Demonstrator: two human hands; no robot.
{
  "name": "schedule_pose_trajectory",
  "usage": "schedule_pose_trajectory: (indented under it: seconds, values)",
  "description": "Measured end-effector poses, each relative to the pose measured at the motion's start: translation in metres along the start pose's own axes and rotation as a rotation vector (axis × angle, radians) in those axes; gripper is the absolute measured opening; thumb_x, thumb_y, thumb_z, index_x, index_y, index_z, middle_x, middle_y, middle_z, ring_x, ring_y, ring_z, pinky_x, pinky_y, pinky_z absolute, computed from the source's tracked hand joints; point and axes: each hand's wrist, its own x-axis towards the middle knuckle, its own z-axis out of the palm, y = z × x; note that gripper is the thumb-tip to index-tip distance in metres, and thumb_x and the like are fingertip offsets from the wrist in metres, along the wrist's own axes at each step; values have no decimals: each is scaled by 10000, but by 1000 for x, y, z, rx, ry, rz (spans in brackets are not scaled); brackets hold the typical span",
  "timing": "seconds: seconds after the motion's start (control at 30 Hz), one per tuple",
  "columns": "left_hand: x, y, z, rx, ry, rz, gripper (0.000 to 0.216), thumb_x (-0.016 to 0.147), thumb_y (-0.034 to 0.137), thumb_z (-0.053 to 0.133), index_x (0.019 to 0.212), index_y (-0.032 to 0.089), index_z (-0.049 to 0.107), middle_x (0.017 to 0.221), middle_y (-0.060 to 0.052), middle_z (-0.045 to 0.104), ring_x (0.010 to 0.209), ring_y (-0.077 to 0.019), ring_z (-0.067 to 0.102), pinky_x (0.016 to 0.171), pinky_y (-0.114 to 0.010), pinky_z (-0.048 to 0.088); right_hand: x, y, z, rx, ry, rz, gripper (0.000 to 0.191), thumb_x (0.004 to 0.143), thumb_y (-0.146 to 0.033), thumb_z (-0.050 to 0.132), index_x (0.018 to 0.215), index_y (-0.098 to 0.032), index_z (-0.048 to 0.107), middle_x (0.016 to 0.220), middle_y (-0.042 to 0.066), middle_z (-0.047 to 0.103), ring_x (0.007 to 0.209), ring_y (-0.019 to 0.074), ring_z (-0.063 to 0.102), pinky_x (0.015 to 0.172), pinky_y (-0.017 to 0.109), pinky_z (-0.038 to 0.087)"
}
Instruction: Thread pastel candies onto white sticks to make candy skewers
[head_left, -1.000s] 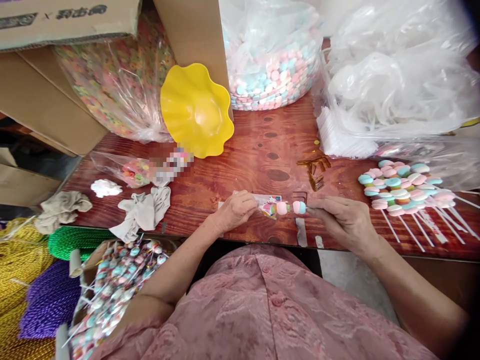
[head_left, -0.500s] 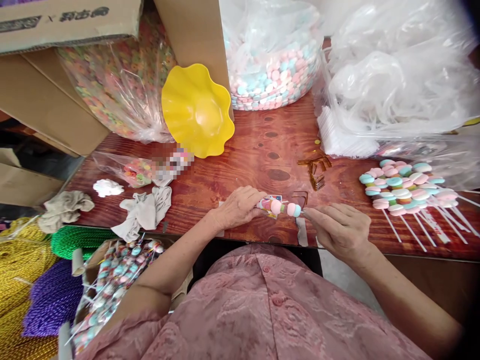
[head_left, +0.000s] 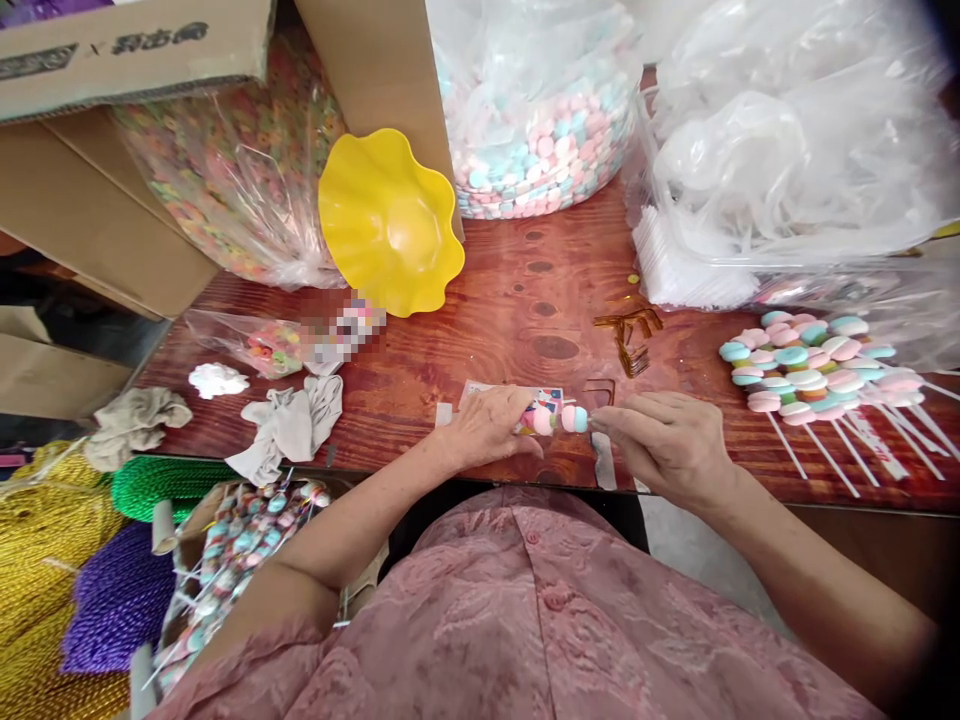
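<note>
A marshmallow lollipop [head_left: 574,419] with pink, white and blue pieces lies level above the table's front edge, its far end partly under my left hand. My right hand [head_left: 660,440] is closed, pinching the stick end just right of the blue marshmallow. My left hand [head_left: 487,425] curves over a small printed plastic bag [head_left: 551,394] and the lollipop's far end, thumb stretched out on the near side. Part of the bag and my left fingertips are hidden. To the right of my right hand lies a pile of finished-looking marshmallow lollipops [head_left: 806,370] with white sticks.
Gold twist ties [head_left: 630,335] lie beyond my right hand. A yellow wavy bowl [head_left: 394,225] leans by a bag of ring candies [head_left: 240,190]. Behind are a bag of marshmallows [head_left: 547,150] and a plastic bin [head_left: 810,255]. Grey cloth [head_left: 289,425] lies left; a box of wrapped lollipops [head_left: 247,550] stands below.
My right hand has moved left with the lollipop, bringing it closer to my left hand. My left hand has turned flatter over the bag, and its thumb has come into view.
</note>
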Motion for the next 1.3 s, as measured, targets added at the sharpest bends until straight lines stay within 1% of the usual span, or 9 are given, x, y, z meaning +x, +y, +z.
schedule_pose_trajectory:
  seconds: [0.17,0.3,0.43,0.6,0.8,0.97,1.07,1.17,1.3]
  values:
    - [3,1,-2,55,-13,-153,195,842,319,676,938,184,573,823,-59,685,767,-224,655,637,-289,429,3,-4,-1,-186,53,-35,145,908,-139,539,900,-176,679,689,4,651,606,123,519,587,297,325]
    - [4,3,-5,-57,-26,-167,180,810,246,679,965,192,604,874,-59,716,787,-217,668,671,-293,457,0,-9,3,-250,70,-93,171,889,-105,543,940,-190,683,697,-2,667,594,121,491,576,307,283]
    - [3,4,-1,-129,-31,-95,166,835,244,642,991,189,620,937,-60,728,846,-212,682,730,-292,485,-1,-4,7,-91,-28,-49,217,924,-116,482,895,-196,681,690,0,664,587,117,507,578,295,287]
    - [1,0,3,-19,-76,-59,155,821,161,564,971,170,606,873,-61,710,818,-210,678,715,-290,479,0,10,3,281,-231,50,238,980,-156,448,899,-198,668,732,-7,681,638,100,578,584,256,327]
    - [2,3,-2,-20,-28,-105,85,837,215,581,908,170,594,882,-70,713,793,-201,663,679,-286,454,7,1,-7,-95,-70,-188,199,935,-109,467,882,-184,644,670,-6,634,607,138,471,610,305,288]
    - [4,10,-3,-112,-34,-89,85,837,238,586,899,181,599,840,-53,698,756,-194,648,659,-280,437,16,-15,-16,-213,-41,-290,128,931,-112,517,931,-155,637,674,-16,629,627,137,453,623,318,265]
    - [3,9,-1,-106,-37,-56,89,840,243,583,906,185,598,827,-49,686,765,-199,644,680,-285,447,16,-12,-12,-242,-87,-228,166,934,-121,493,878,-165,643,648,-9,609,617,140,465,625,321,265]
    - [0,5,0,-35,-38,-20,108,833,200,558,933,179,593,868,-65,685,817,-212,648,714,-298,465,13,-2,-3,-182,-218,-88,222,915,-106,461,872,-182,665,660,3,628,629,139,518,631,312,284]
    - [0,4,-5,57,-69,-3,184,808,112,501,962,164,587,927,-98,686,895,-231,652,748,-314,480,9,2,6,-70,-423,107,280,898,-106,485,1014,-223,712,770,21,720,641,142,583,582,312,247]
